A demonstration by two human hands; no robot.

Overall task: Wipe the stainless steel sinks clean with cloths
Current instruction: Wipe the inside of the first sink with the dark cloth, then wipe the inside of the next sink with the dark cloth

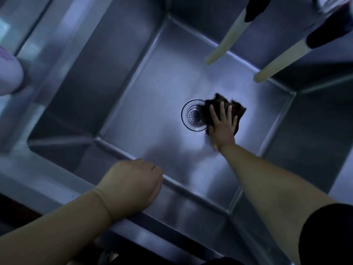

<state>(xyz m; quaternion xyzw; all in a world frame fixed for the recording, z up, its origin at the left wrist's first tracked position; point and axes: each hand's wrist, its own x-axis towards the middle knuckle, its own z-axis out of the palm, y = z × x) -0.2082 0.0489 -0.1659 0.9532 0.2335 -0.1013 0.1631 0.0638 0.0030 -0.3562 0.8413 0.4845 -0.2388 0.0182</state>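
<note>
Fingers (222,109) of right hand (222,125) spread flat, pressing a dark cloth (236,109) onto the sink (133,119) floor, palm down, arm reaching in from 5 o'clock. Cloth is bunched, sticking out past the fingertips toward 12 and 2 o'clock, its left edge touching the rim of the drain strainer (193,114) at 9 o'clock of the hand. Drain sits near the middle of the basin floor

Left hand (131,184) at 7 o'clock of the drain, curled into a loose fist, holding nothing visible, knuckles over the near sink rim; can't tell if it actually rests on the steel. Forearm comes in from lower left

Two pale hoses hang into the basin from 1 o'clock: left hose (223,43) and right hose (280,60), each with a dark sleeve at the top, ends clear of the floor and well apart from the cloth

White rounded container (9,73) on the surface at 9 o'clock, outside the basin, partly cut off by the frame edge
</note>
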